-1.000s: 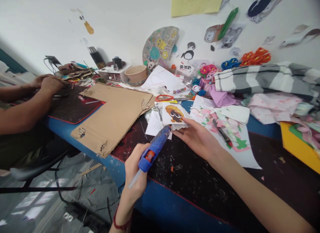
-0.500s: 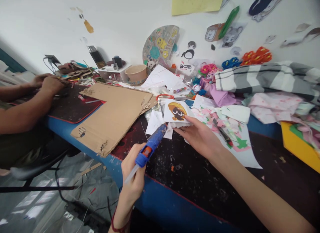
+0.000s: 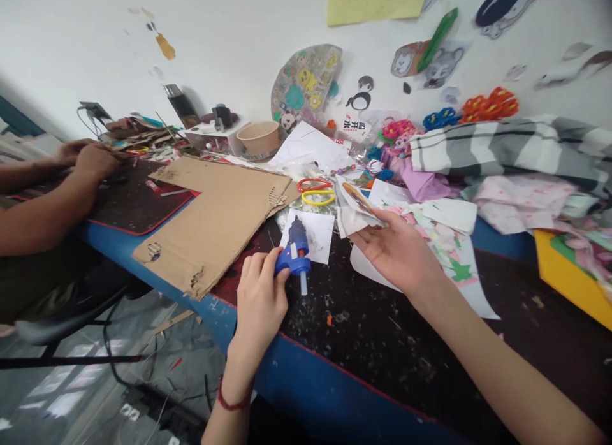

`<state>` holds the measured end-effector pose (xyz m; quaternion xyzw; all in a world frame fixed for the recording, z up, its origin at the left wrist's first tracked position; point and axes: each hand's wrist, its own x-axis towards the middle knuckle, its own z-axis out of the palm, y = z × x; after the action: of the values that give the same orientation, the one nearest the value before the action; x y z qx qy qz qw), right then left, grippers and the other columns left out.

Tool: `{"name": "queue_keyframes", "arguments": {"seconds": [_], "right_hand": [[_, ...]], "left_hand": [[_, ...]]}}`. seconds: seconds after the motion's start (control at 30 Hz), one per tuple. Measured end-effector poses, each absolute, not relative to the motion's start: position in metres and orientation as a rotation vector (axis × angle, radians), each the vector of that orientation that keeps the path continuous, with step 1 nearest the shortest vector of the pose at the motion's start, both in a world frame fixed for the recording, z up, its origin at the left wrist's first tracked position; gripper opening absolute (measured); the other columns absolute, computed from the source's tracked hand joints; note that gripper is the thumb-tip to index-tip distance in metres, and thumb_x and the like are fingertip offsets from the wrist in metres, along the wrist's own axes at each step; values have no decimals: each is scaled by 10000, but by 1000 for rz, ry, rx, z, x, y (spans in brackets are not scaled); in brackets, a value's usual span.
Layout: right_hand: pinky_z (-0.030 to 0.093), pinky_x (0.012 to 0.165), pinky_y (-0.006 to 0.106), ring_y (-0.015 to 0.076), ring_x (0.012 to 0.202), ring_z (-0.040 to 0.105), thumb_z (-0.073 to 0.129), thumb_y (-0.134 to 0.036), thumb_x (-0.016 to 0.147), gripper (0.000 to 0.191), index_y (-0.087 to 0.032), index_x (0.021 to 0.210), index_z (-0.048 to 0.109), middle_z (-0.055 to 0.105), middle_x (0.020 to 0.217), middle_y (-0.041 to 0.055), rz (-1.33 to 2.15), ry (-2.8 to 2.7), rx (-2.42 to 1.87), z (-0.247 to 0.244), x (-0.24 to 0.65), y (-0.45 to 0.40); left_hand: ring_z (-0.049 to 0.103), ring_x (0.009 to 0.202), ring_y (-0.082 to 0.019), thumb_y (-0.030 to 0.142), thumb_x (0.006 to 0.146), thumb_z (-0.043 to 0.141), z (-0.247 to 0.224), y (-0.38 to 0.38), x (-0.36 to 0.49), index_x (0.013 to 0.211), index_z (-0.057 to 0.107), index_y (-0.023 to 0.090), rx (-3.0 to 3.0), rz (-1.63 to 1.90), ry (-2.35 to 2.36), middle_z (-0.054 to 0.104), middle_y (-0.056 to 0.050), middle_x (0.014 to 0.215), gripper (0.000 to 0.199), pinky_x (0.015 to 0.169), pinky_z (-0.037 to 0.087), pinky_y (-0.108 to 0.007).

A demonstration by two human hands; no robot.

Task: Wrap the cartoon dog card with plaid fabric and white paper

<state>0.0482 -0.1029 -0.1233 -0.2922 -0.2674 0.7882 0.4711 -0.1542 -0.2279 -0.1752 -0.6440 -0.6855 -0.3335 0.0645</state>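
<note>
A blue hot glue gun (image 3: 295,250) lies over a white paper square (image 3: 321,233), and my left hand (image 3: 262,292) has its fingers closed on the gun's handle. A clear glue stick pokes from its back end. Right of it, my right hand (image 3: 399,250) grips a white card (image 3: 356,206) with a yellow and black cartoon print, tilted so the print faces partly away. Behind the gun are red (image 3: 313,184) and yellow (image 3: 318,197) loops, perhaps scissor handles.
Flat cardboard (image 3: 215,209) lies to the left, beyond which a person's hands (image 3: 90,158) work at a dark mat. Paper scraps (image 3: 449,241), a plaid cloth (image 3: 516,145) and a yellow box (image 3: 574,279) are at the right. A bowl (image 3: 259,139) stands near the wall.
The glue gun has swung away from the card and come down onto the white paper. The card has moved right and tilted, bringing the yellow loop into view.
</note>
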Motion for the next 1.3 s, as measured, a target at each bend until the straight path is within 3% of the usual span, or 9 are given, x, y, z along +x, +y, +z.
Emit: {"name": "queue_keyframes", "arguments": {"seconds": [0.23, 0.47, 0.63, 0.77, 0.9, 1.0, 1.1, 1.2, 1.3], "right_hand": [[562, 1005, 390, 225, 1048, 704, 627, -260, 887, 147, -223, 1003, 709, 752, 1064, 47, 1876, -739, -717, -120, 48, -105], [584, 923, 438, 222, 908, 728, 730, -268, 836, 74, -219, 889, 746, 772, 989, 47, 1767, -929, -751, -124, 68, -115], [609, 777, 405, 241, 836, 728, 791, -395, 778, 248, -194, 923, 769, 774, 978, 86, 1703, -1056, -1024, -139, 103, -139], [526, 581, 351, 216, 584, 666, 740, -510, 776, 338, -175, 737, 743, 732, 672, 83, 1464, -1403, -1315, -152, 127, -143], [359, 504, 318, 174, 439, 523, 663, -509, 844, 477, -203, 491, 566, 576, 438, 38, 834, -1863, -1643, -157, 147, -142], [361, 546, 333, 200, 526, 561, 617, -489, 904, 412, -190, 622, 649, 645, 575, 57, 306, -1989, -1716, -159, 157, -151], [461, 676, 376, 263, 763, 663, 531, -401, 980, 302, -179, 956, 735, 731, 862, 111, -68, -1975, -1628, -162, 161, -164], [516, 932, 404, 264, 1083, 660, 470, -255, 1015, 287, -174, 1177, 692, 717, 1163, 113, -7, -2151, -1264, -168, 158, -170], [514, 1040, 426, 249, 1191, 633, 450, -186, 1019, 329, -112, 1273, 647, 671, 1302, 115, 74, -2312, -1037, -175, 154, -167]], "left_hand": [[520, 984, -305, 292, 976, 513, -174, -212, -144, 1317, 586, 135, -1989, -551, -2090, 620, -146, 1102, 382, 856, 450, -463], [534, 1225, -305, 241, 941, 592, -148, -224, -125, 1456, 457, 157, -1828, -981, -1804, 583, -170, 1349, 539, 1021, 391, -439], [499, 1364, -229, 217, 977, 537, -145, -217, -87, 1466, 452, 153, -2183, -843, -1486, 583, -89, 1447, 500, 1145, 284, -398], [390, 1459, -210, 273, 1030, 430, -155, -205, -64, 1490, 425, 170, -2417, -632, -1442, 456, -33, 1552, 471, 1196, 257, -429], [344, 1486, -211, 305, 1046, 391, -164, -198, -56, 1499, 411, 184, -2521, -528, -1429, 425, -15, 1570, 469, 1217, 259, -472], [357, 1480, -226, 326, 1044, 406, -165, -195, -55, 1460, 469, 206, -2540, -517, -1410, 454, -14, 1554, 438, 1218, 259, -505], [377, 1471, -235, 309, 1031, 446, -165, -192, -55, 1412, 529, 235, -2532, -517, -1403, 469, -21, 1547, 397, 1212, 274, -515], [372, 1475, -242, 313, 1024, 465, -165, -189, -55, 1376, 567, 281, -2538, -495, -1389, 466, -4, 1550, 368, 1206, 282, -526], [352, 1486, -245, 319, 1023, 461, -165, -187, -55, 1337, 602, 295, -2556, -461, -1377, 452, 2, 1560, 345, 1205, 279, -530]]}}
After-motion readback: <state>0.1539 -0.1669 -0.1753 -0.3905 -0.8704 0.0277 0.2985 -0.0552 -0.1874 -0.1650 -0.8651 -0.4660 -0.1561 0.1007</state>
